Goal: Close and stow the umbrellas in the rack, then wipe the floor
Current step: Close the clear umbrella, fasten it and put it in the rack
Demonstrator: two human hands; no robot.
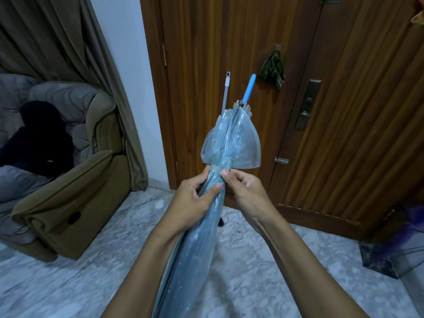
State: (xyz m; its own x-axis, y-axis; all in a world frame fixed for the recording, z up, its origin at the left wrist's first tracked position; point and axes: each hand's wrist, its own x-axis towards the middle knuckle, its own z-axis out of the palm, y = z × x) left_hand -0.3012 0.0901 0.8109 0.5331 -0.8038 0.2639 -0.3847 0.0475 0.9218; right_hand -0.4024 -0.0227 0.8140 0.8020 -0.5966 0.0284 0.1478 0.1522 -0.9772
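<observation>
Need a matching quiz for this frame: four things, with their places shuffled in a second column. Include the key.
Things
1 umbrella
2 green cloth
3 armchair
4 pale pole

Places
A hangs on the door
B stands on the floor at left
C upright behind the umbrella, in front of the door
D gripped by the left hand and right hand

Pairs: 1-D, 2-A, 3-B, 4-C

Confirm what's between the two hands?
The folded pale-blue umbrella: the left hand grips it, and the right hand pinches it at the strap. Head view.
</observation>
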